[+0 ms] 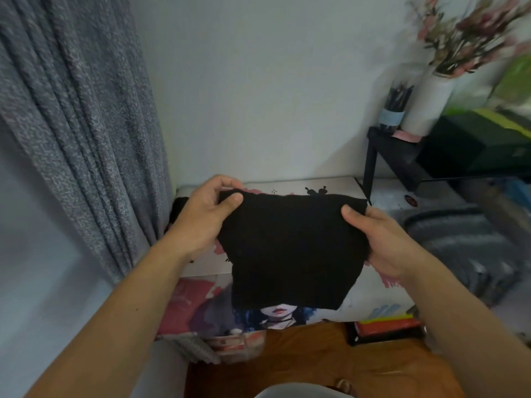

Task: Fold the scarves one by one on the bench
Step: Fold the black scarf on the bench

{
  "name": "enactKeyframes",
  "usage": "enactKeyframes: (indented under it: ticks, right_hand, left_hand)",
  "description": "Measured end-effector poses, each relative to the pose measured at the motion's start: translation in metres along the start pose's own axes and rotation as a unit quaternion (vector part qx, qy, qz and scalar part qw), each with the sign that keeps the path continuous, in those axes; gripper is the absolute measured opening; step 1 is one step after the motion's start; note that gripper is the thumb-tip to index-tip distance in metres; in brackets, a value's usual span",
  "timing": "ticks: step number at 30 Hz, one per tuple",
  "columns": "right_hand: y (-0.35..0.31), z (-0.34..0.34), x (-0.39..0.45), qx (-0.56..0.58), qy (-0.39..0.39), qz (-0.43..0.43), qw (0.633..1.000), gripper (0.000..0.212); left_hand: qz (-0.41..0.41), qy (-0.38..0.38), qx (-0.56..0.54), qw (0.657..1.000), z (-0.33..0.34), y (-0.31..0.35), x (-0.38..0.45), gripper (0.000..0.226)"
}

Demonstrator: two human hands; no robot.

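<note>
A black scarf (290,248), folded into a roughly square panel, hangs in the air over the bench (321,186), whose cover carries a printed picture. My left hand (207,216) pinches the scarf's upper left corner between thumb and fingers. My right hand (379,237) grips its right edge, thumb on the near face. The scarf's lower edge dangles in front of the bench's front side. Another dark piece of cloth (179,208) peeks out behind my left wrist on the bench's left end.
A grey curtain (71,124) hangs at the left. A black side table (396,150) at the right carries a pencil cup (395,110) and a white vase of flowers (431,101). Grey fabric (465,248) lies at the right. A dark box (385,330) sits on the wooden floor.
</note>
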State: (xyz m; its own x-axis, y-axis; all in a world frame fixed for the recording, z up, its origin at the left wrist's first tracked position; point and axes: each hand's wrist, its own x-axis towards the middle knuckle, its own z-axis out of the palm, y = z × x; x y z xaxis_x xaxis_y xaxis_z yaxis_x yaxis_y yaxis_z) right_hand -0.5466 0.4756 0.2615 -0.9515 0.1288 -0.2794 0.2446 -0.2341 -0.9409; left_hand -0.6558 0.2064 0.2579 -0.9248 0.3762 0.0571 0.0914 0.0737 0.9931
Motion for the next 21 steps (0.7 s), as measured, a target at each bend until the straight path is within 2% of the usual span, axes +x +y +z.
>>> enactKeyframes:
  ticks: [4,6,8,11,12,14,16,18,19,21]
  right_hand:
    - [-0.028,0.006,-0.009,0.029,0.028,-0.051,0.998,0.026]
    - [-0.033,0.002,-0.011,0.040,0.050,-0.055,0.996,0.025]
    - [-0.027,-0.005,-0.013,0.020,0.061,-0.030,0.997,0.024]
    - [-0.003,-0.026,-0.015,-0.075,0.079,0.053,0.993,0.022]
    - [0.004,-0.035,-0.017,-0.122,0.094,0.077,0.985,0.020]
    - [0.012,-0.054,-0.025,-0.311,0.092,0.074,0.943,0.024]
    - [0.009,-0.063,-0.033,-0.441,0.049,0.027,0.896,0.059]
    - [0.000,-0.054,-0.038,-0.461,-0.021,0.007,0.887,0.081]
    - [-0.003,-0.048,-0.039,-0.476,-0.050,0.007,0.878,0.078]
    - [-0.003,-0.051,-0.040,-0.500,-0.047,-0.004,0.865,0.041]
  left_hand:
    - [0.067,0.024,-0.032,0.997,-0.001,0.037,0.015,0.025]
    - [0.011,-0.013,-0.052,0.998,0.010,0.037,0.018,0.032]
    - [-0.083,-0.020,-0.060,0.995,0.027,0.019,0.015,0.026]
    - [-0.124,-0.014,-0.086,0.988,0.050,-0.010,0.015,0.022]
    - [-0.123,-0.032,-0.074,0.989,0.055,-0.016,0.016,0.024]
    - [-0.103,-0.105,-0.010,0.989,0.068,-0.021,0.018,0.028]
    - [-0.069,-0.203,0.102,0.971,0.086,-0.021,0.018,0.036]
    - [-0.012,-0.306,0.193,0.932,0.111,-0.013,0.013,0.021]
    - [0.024,-0.332,0.222,0.916,0.124,-0.007,0.012,0.014]
    - [0.072,-0.332,0.231,0.912,0.146,0.006,0.012,0.011]
